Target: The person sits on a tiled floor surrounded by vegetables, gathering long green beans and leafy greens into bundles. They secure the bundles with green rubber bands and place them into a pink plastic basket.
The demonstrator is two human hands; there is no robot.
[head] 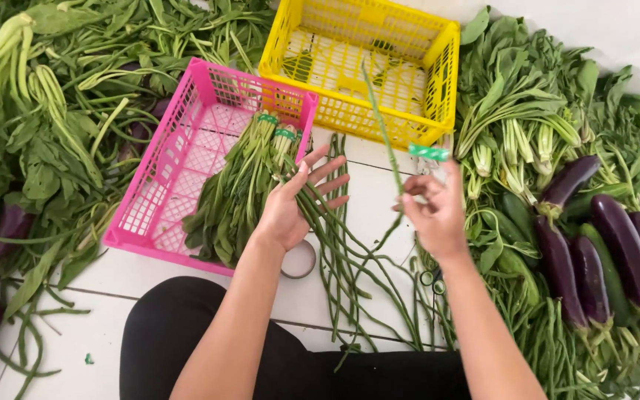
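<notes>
Head view showed both forearms reaching up from the bottom of the frame over a white tiled floor [372,185]. The left hand [294,204] was spread, fingers splayed, palm resting on a bundle of greens [235,192] that lay half in the pink crate [179,159] at centre left. The right hand [431,211], right of centre, was pinched shut on one long bean [383,130] held upright, its tip rising before the yellow crate [368,63]; a green tape strip [429,152] stuck out above the fingers. More beans [350,274] lay between the hands. Eggplants [609,259] lay at the right.
</notes>
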